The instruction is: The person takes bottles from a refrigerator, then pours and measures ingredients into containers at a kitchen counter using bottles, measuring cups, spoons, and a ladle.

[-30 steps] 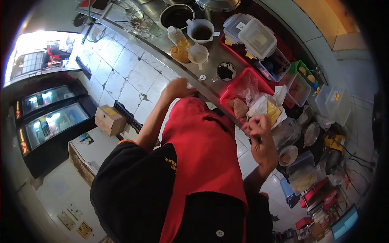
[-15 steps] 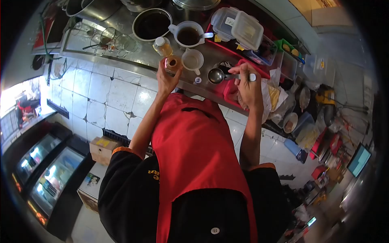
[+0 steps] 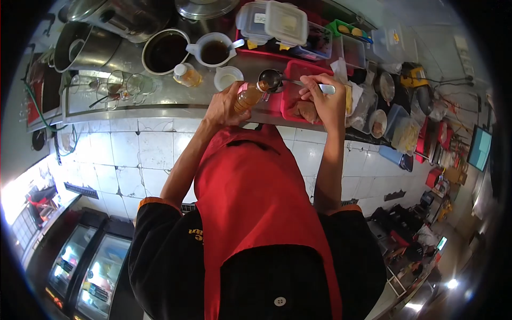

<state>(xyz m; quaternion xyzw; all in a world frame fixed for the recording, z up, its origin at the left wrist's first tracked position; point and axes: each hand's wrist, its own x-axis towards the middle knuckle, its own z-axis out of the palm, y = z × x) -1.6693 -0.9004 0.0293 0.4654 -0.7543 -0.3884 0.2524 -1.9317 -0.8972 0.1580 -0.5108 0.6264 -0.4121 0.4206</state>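
We see the left hand (image 3: 221, 109) wrapped around a bottle (image 3: 247, 100), its neck slanting right and far to the ladle (image 3: 270, 80), perhaps touching its bowl; the right hand (image 3: 329, 106), farther right, grips the handle.

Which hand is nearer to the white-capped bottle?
Left. The left hand, holding another bottle, is just to the right of the white-capped bottle; the right hand, holding the ladle, is much farther right.

Tight gap between tilted bottle (image 3: 248, 98) and red bin (image 3: 288, 98), ladle (image 3: 271, 79) in the way.
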